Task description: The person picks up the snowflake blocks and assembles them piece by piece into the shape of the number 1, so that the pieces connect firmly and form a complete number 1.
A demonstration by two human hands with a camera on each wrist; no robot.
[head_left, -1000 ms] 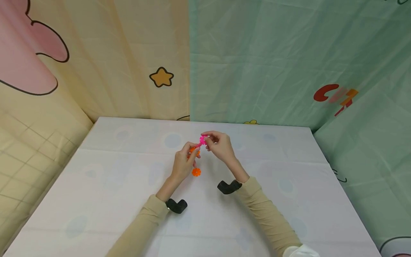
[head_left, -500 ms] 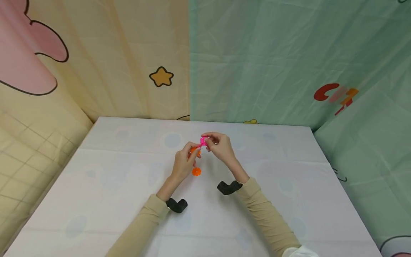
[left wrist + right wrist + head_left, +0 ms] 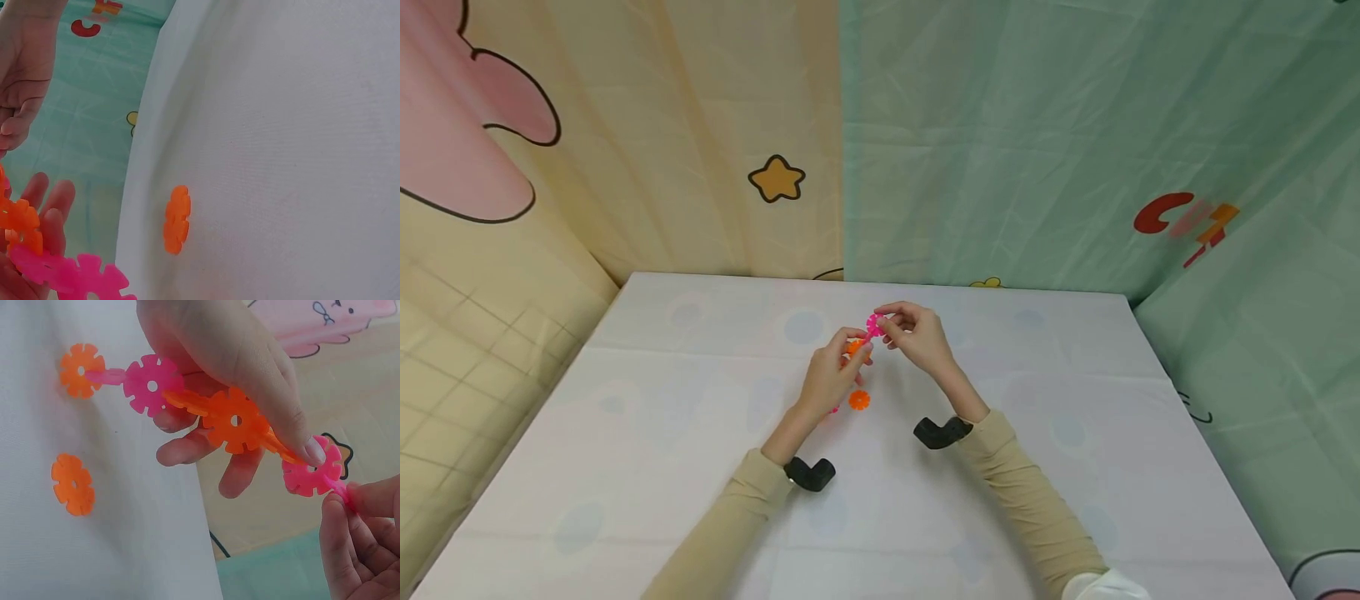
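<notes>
A chain of pink and orange notched plastic snowflake discs (image 3: 249, 432) runs through my left hand (image 3: 829, 379), whose thumb presses a pink disc (image 3: 299, 478) near the upper end. My right hand (image 3: 922, 337) pinches the last pink disc (image 3: 341, 491) between thumb and fingers; it is edge-on and joined to that neighbouring disc. How deep the slots sit in each other is hidden by fingertips. The chain's other end, with an orange disc (image 3: 74, 380), hangs past the left palm. In the left wrist view, part of the chain (image 3: 90, 275) crosses the left fingers.
A single loose orange disc (image 3: 860, 401) lies on the white-covered table (image 3: 700, 467), just below the hands. Behind the table hang a cream curtain (image 3: 700, 125) and a green curtain (image 3: 1037, 142). Each wrist carries a black camera mount (image 3: 811, 475).
Both hands have shifted slightly, the right one a little up and to the right. A pink bit of chain now shows beneath the left wrist. The loose orange disc stays put.
</notes>
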